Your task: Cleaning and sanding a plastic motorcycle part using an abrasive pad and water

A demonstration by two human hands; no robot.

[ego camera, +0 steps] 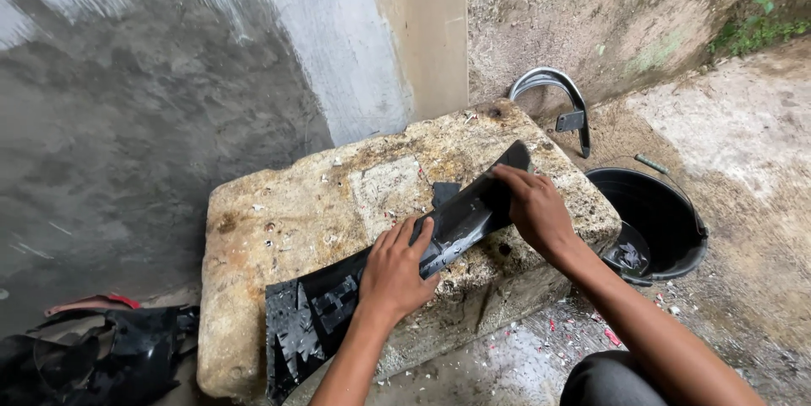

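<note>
A long black plastic panel (456, 220) lies diagonally across a worn stone block (338, 195). Its near end hangs over the block's front edge and its far tip points toward the wall. My left hand (397, 267) presses flat on the panel's middle, fingers spread. My right hand (530, 203) lies on the panel's far end with the fingers curled over it; whether it holds anything else is hidden.
A black bucket (667, 220) with dark scraps inside stands on the ground right of the block. A curved black and silver part (557, 98) leans against the back wall. More black plastic pieces (110, 355) lie at lower left. Small chips litter the wet ground.
</note>
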